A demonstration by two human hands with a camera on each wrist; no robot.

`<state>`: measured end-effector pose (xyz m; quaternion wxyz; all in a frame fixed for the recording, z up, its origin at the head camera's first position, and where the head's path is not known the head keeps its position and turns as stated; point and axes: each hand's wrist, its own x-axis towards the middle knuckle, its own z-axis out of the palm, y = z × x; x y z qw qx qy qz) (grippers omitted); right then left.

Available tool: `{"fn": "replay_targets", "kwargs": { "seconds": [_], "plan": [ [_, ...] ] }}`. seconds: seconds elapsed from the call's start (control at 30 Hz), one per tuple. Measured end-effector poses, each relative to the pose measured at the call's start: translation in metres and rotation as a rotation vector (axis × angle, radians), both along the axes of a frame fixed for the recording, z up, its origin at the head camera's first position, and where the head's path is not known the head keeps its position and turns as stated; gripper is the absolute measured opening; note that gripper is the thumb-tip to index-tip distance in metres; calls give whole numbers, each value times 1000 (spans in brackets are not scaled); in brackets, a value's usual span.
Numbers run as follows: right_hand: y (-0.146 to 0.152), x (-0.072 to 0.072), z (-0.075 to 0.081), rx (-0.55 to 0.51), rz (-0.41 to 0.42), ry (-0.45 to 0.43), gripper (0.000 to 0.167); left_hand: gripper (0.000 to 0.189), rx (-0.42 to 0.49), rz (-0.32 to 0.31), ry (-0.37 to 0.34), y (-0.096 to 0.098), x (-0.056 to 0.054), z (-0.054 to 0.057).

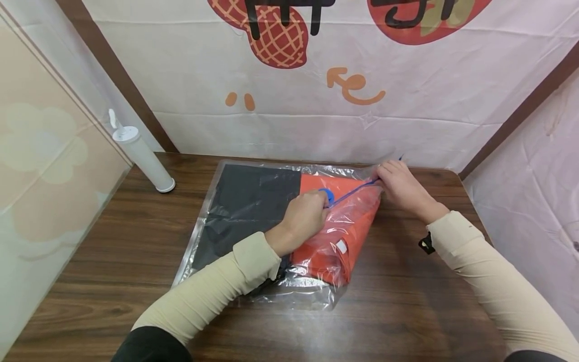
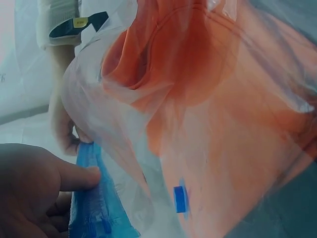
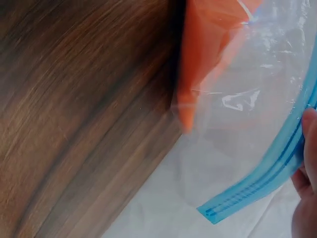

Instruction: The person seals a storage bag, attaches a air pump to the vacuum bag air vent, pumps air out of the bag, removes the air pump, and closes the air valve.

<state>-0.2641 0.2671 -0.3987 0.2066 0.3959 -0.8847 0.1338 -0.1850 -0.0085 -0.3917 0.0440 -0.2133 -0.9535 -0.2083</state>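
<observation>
On the table (image 1: 113, 261) before me lies a bag (image 1: 303, 300), and in it a left-hand cloth (image 1: 253, 201) and a right-hand cloth (image 1: 357, 241) sit side by side, with a round cap (image 1: 326, 193) over the latter, just beside my left hand (image 1: 304, 217). The zip strip (image 1: 355, 191) slants above the right-hand cloth, from my left hand to my right hand (image 1: 400, 186), which is farther back and to the right. A cylinder (image 1: 147, 163) (well apart from the bag, off to its left) stands toward the table's back left, and a sheet (image 1: 294, 130) hangs behind.

left hand (image 1: 304, 217) pinches; right hand (image 1: 401, 187) — likewise
</observation>
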Motion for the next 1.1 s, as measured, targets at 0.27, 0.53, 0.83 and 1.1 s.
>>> {"fn": "replay_targets", "kwargs": {
  "seconds": [0.27, 0.53, 0.83, 1.1],
  "plan": [
    [2, -1, 10, 40, -12, -23, 17, 15, -7, 11, 17, -2, 0, -1],
    [6, -2, 9, 52, -13, 33, 22, 15, 12, 11, 42, -1, -1, 1],
    [8, -7, 15, 120, -41, -19, 15, 13, -1, 20, 27, -1, -1, 4],
    [16, -11, 16, 151, -63, -34, 20, 12, -11, 19, 27, 0, -1, 3]
  ]
}}
